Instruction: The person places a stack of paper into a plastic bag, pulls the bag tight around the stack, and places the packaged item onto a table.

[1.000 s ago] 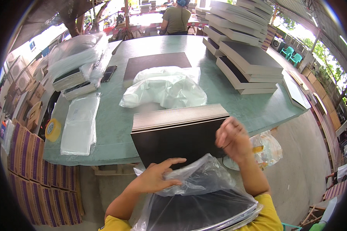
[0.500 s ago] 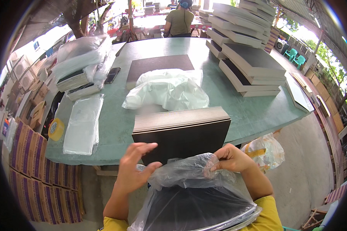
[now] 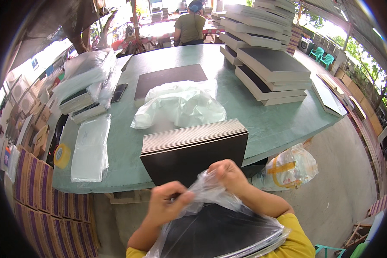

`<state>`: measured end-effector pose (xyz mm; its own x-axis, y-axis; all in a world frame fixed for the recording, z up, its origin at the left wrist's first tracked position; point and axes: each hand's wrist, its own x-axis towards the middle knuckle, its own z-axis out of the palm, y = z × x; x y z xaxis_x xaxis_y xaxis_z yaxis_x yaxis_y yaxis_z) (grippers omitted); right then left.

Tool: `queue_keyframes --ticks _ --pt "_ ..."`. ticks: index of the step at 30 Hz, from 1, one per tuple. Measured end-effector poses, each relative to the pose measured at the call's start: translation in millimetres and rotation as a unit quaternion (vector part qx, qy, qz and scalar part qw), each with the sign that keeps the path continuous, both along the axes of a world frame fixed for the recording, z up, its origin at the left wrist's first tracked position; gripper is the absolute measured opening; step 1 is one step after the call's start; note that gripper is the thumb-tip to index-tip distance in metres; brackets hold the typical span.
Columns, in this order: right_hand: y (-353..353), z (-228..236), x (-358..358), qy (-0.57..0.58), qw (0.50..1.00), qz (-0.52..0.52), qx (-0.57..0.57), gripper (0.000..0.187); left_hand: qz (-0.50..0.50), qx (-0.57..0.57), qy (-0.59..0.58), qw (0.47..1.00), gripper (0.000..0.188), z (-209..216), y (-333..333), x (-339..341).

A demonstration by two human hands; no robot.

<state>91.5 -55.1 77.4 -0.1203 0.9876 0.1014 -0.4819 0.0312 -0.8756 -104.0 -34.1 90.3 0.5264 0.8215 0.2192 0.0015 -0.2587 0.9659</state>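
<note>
A clear plastic bag (image 3: 210, 191) lies close to my body, with flat black panels (image 3: 202, 232) inside it. Its mouth is bunched up between my two hands. My right hand (image 3: 230, 175) is closed in a fist round the gathered plastic. At the other side, my left hand (image 3: 170, 201) pinches the bag's edge, a little blurred. Just beyond both hands, a block of black boards (image 3: 193, 157) stands on edge at the table's front, its pale edges facing up.
Crumpled white plastic (image 3: 180, 105) rests against a dark panel (image 3: 172, 77) on the green table (image 3: 129, 163). Flat clear bags (image 3: 91, 148), yellow tape (image 3: 62, 155), a phone (image 3: 119, 92) and wrapped bundles (image 3: 84, 79) are left; stacked panels (image 3: 273, 71) right. A person (image 3: 189, 28) sits beyond.
My hands have drawn closer together, twisting the bag's mouth into a tight bunch. My left hand, spread before, now grips the plastic. The view has shifted slightly.
</note>
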Motion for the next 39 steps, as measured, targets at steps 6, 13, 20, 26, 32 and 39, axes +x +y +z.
queue_keyframes --ticks 6,13,20,26,32,39 --pt "-9.1 26.1 37.2 -0.033 0.997 0.062 -0.007 0.024 0.401 0.186 0.059 0.895 0.015 12.9 33.4 -73.5" --pt "-20.7 69.5 22.0 -0.161 0.944 -0.094 0.272 0.04 -0.106 0.215 0.133 0.962 0.021 30.4 -12.1 27.6" --pt "-4.5 53.9 32.6 -0.111 0.984 0.122 0.073 0.022 -0.081 0.094 -0.001 0.992 0.012 34.5 7.7 21.8" --pt "-19.4 33.9 -0.8 -0.329 0.798 0.461 0.206 0.026 -0.201 -0.14 -0.215 0.945 0.016 49.5 23.3 0.3" --pt "-10.7 67.1 41.1 -0.041 0.855 0.517 0.013 0.041 -0.367 -0.075 -0.158 0.914 0.018 30.5 46.2 -25.6" --pt "-40.2 67.0 69.7 -0.82 0.495 0.112 0.264 0.021 -0.425 0.219 0.184 0.859 0.022 61.5 3.8 -26.8"
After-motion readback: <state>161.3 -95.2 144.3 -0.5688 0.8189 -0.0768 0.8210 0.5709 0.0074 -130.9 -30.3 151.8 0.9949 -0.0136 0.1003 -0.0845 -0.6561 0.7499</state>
